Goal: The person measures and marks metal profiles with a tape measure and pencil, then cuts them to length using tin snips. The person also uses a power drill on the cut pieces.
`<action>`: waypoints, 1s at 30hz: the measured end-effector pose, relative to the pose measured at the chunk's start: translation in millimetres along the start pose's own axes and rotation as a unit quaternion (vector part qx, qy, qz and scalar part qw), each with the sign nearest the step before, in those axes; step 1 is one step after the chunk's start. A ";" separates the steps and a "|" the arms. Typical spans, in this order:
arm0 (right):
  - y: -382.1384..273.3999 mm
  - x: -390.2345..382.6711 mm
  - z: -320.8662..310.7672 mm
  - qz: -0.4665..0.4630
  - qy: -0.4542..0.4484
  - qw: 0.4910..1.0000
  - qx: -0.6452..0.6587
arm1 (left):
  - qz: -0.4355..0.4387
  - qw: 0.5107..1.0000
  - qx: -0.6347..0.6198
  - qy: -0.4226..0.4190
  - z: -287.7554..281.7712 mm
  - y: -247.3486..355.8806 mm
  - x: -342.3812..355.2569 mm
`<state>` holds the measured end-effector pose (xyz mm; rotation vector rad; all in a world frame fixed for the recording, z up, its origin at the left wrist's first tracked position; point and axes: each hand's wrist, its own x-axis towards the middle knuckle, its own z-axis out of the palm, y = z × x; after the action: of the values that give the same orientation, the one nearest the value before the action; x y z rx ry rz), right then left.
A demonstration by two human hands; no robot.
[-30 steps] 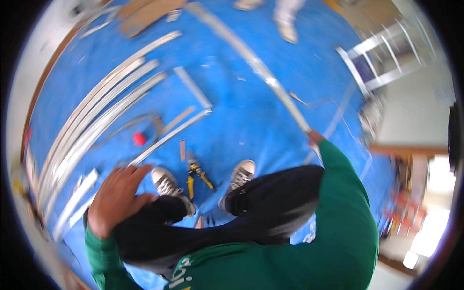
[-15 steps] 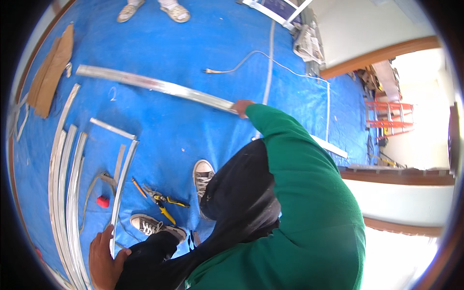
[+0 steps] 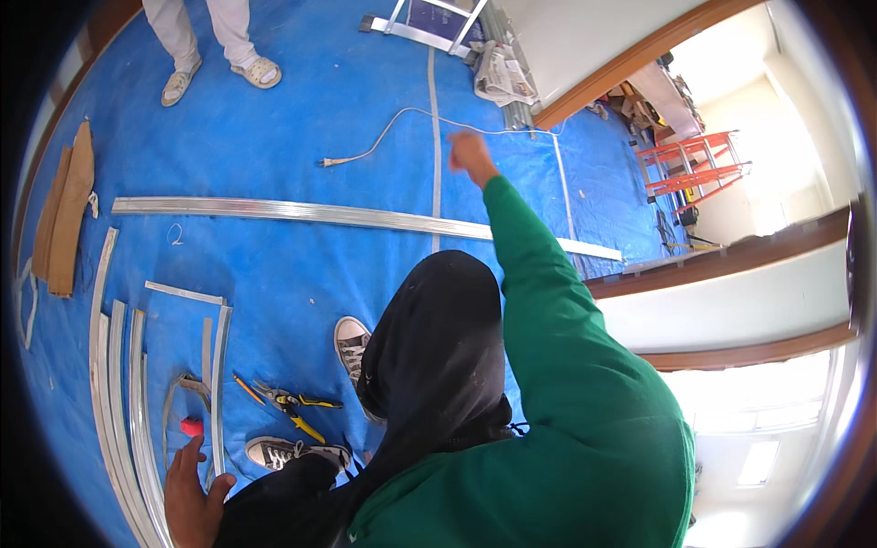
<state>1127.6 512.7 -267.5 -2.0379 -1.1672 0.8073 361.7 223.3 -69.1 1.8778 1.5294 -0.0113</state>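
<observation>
My right hand (image 3: pixel 470 157) is up above the blue sheet, arm stretched forward, past the long metal channel (image 3: pixel 274 209). Motion blurs its fingers, and nothing shows in it. That channel lies flat across the sheet, running on beyond my green sleeve (image 3: pixel 539 256). At the lower left my left hand (image 3: pixel 194 498) is open, thumb apart from the fingers, beside my knee and near the lower end of a narrow metal strip (image 3: pixel 219 384). Just beyond its fingertips is a small red object (image 3: pixel 191 426). Yellow-handled snips (image 3: pixel 285 399) and an orange pencil-like tool (image 3: pixel 248 390) lie near my shoe.
Several metal channels (image 3: pixel 117 411) lie along the left, near folded brown cardboard (image 3: pixel 68 210). A person's slippered feet (image 3: pixel 258 73) stand at the far left. A white cord (image 3: pixel 384 132) crosses the sheet (image 3: pixel 301 110). An orange stepladder (image 3: pixel 694 169) stands at right.
My right hand has let go of the long metal channel and risen forward. The channel now lies straighter across the sheet. My view has shifted; my left hand stays beside my knee.
</observation>
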 end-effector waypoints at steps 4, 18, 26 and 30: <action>108.3 -119.6 -31.8 0.289 -0.351 0.858 -0.240 | 0.102 0.993 0.042 0.038 5.3 6.1 -2.2; 155.5 -228.0 -84.9 0.250 -0.253 0.887 -0.296 | 0.150 0.988 -0.030 -0.004 9.7 45.1 -9.8; -180.0 -204.3 51.2 -0.374 -0.137 0.889 -0.224 | -0.044 0.999 0.017 0.011 41.0 -37.6 -9.2; -266.9 -282.3 126.6 -0.455 -0.306 0.827 -0.123 | -0.105 0.994 0.014 0.039 35.2 -43.6 -13.2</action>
<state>782.2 396.0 -83.0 -1.0924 -2.4303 0.8229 334.6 196.1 -112.0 1.7489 1.7836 -0.0571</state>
